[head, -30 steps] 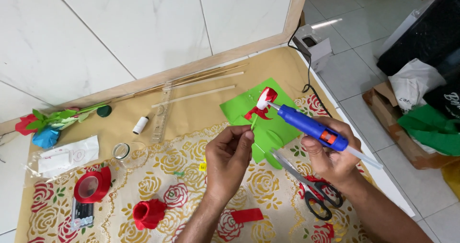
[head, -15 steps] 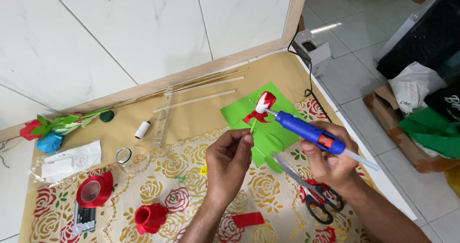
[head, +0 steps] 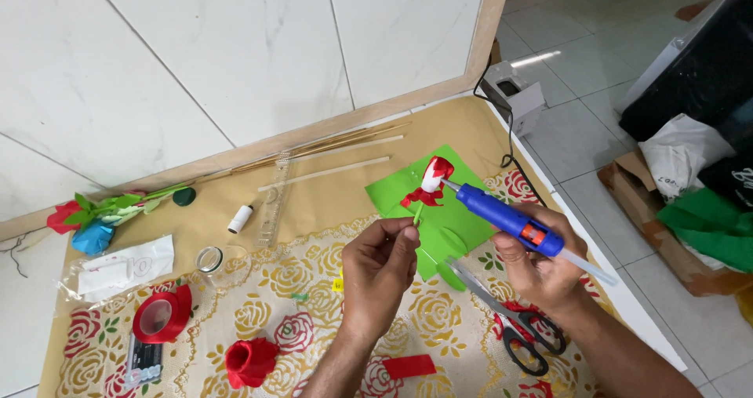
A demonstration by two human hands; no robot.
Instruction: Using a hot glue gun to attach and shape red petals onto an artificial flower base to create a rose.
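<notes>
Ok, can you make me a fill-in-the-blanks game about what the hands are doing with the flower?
1. The right hand holds a glue gun whose body is ____.
2. The left hand pinches the green stem of a red and ____ paper flower.
3. The scissors lie on the mat with ____ handles.

Missing words: blue; white; black

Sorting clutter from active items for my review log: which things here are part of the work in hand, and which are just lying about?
In use:
left hand pinching the flower's stem
red and white paper flower
right hand gripping the blue glue gun, nozzle at the flower

Lying about:
green sheet
scissors
red tape roll
finished paper flowers
ruler
thread spool
</notes>
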